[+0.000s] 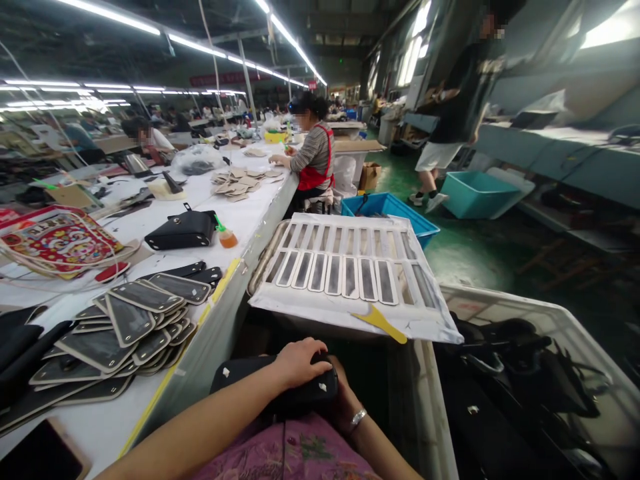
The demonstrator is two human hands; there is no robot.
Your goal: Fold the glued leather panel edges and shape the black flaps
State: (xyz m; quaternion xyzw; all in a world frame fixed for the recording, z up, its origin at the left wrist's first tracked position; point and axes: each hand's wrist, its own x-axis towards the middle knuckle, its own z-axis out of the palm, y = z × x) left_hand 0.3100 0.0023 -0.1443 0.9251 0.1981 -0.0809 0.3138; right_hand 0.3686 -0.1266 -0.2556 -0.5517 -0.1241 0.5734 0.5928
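A black bag (pixel 250 368) with small silver metal fittings lies across my lap. My left hand (pixel 301 363) is curled over its top near the right end, fingers bent onto it. Around that right end wraps my right hand (pixel 345 393), its fingers partly hidden behind the bag. Just beyond my hands, a white-covered board (pixel 425 319) carries a row of dark rectangular pieces with pale rims (pixel 318 272). On the board's near edge lies a yellow spreader (pixel 383 323).
To the left, the white worktable (pixel 240 230) bears a pile of dark flat panels (pixel 133 320), a black bag (pixel 181 229), and an amber bottle (pixel 228 238). A bin of black bags (pixel 500 400) stands right. A seated co-worker (pixel 315 150) and a walking person (pixel 457 87) are farther off.
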